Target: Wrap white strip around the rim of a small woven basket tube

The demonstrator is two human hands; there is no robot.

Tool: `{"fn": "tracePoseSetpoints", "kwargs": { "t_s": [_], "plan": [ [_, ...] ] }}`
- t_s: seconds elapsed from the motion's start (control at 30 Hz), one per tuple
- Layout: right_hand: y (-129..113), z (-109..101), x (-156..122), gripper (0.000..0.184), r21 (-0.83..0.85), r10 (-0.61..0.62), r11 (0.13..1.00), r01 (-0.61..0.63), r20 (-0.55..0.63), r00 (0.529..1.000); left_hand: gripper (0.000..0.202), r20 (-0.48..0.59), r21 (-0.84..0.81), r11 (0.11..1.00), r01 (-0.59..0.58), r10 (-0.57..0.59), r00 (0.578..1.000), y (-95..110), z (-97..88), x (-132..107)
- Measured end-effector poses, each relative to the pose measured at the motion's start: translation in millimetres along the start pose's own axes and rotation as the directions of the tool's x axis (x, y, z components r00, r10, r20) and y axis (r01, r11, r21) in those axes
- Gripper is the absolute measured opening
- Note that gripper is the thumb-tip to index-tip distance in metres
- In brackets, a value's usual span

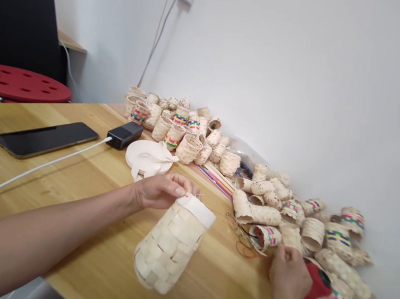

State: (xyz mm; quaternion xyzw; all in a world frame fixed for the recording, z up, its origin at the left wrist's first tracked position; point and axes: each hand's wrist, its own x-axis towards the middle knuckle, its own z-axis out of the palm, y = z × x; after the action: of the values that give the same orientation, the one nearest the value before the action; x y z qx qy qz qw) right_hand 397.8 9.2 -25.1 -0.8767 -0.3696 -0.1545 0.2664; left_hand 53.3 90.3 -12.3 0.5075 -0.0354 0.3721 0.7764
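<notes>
My left hand (165,190) pinches the rim of a small woven basket (171,245) made of pale flat strips. A smooth white band (199,210) runs round this rim, and the basket hangs tilted above the table. Closed in a pinch, my right hand (290,271) is out to the right, beside a small woven tube with coloured strips (265,237). Whatever it holds is too small or hidden to make out. Orange thread (245,250) lies loosely left of this hand. Behind my left hand rests a roll of white ribbon (150,157).
Many woven tubes (230,164) are heaped along the wall. A phone (47,138) and a black power bank (124,134) with a white cable (31,174) lie on the wooden table (97,250). Something red and black (318,281) sits right of my right hand. Red stools (18,81) stand beyond.
</notes>
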Motion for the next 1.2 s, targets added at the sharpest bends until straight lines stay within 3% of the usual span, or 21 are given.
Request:
{"fn": "tracePoseSetpoints", "kwargs": {
  "t_s": [0.1, 0.23, 0.33, 0.4, 0.47, 0.57, 0.63, 0.7, 0.87, 1.0, 1.1, 1.2],
  "plan": [
    [6.6, 1.1, 4.0, 0.026, -0.011, 0.03, 0.999, -0.03, -0.011, 0.999, 0.023, -0.014, 0.011, 1.0, 0.014, -0.014, 1.0, 3.6, -1.6, -0.7],
    [3.5, -2.5, 3.9, 0.032, 0.09, 0.032, 0.996, -0.029, -0.023, 0.999, 0.021, 0.071, 0.106, 0.994, 0.019, -0.026, 0.997, 4.0, -10.7, 0.4],
    [-16.7, -12.3, -12.7, 0.054, 0.262, -0.084, 0.959, 0.105, -0.092, 0.992, 0.025, 0.079, 0.35, 0.935, 0.048, -0.08, 0.994, 5.0, -11.3, 1.8],
    [-35.7, -20.3, -33.7, 0.053, 0.397, -0.228, 0.877, 0.271, -0.152, 0.962, 0.026, 0.087, 0.569, 0.82, 0.064, -0.138, 0.987, 5.9, -4.9, 2.6],
    [-54.1, -27.2, -58.5, 0.042, 0.517, -0.433, 0.736, 0.438, -0.138, 0.891, 0.025, 0.134, 0.756, 0.655, 0.005, -0.162, 0.978, 6.8, 5.5, 3.3],
    [-73.2, -33.0, -89.3, 0.023, 0.638, -0.727, 0.447, 0.627, -0.15, 0.67, 0.019, 0.226, 0.887, 0.433, -0.162, -0.101, 0.969, 7.3, 21.1, 4.0],
    [-79.0, -34.1, -100.3, 0.019, 0.681, -0.818, 0.307, 0.665, -0.168, 0.55, 0.015, 0.269, 0.91, 0.342, -0.233, -0.062, 0.961, 6.8, 27.5, 4.2],
    [-80.7, -33.9, -104.2, 0.018, 0.702, -0.854, 0.254, 0.665, -0.161, 0.495, 0.014, 0.293, 0.919, 0.289, -0.269, -0.042, 0.955, 5.6, 30.9, 4.1],
    [-79.8, -32.3, -101.8, 0.014, 0.716, -0.859, 0.287, 0.636, -0.101, 0.501, 0.017, 0.275, 0.941, 0.212, -0.264, -0.022, 0.961, -1.9, 35.2, 3.3],
    [-80.6, -31.7, -101.0, 0.017, 0.71, -0.845, 0.336, 0.619, -0.064, 0.531, 0.018, 0.183, 0.936, 0.298, -0.188, 0.046, 0.982, -9.5, 32.2, 2.9],
    [-80.7, -30.8, -101.1, 0.016, 0.712, -0.828, 0.363, 0.601, -0.049, 0.559, 0.05, 0.049, 0.916, 0.4, -0.038, -0.018, 0.999, -12.7, 22.6, 2.6],
    [-79.5, -29.7, -101.1, 0.014, 0.715, -0.823, 0.37, 0.593, -0.044, 0.566, 0.081, -0.091, 0.849, 0.5, 0.172, -0.181, 0.979, -16.1, 12.3, 2.5]
  ]
}}
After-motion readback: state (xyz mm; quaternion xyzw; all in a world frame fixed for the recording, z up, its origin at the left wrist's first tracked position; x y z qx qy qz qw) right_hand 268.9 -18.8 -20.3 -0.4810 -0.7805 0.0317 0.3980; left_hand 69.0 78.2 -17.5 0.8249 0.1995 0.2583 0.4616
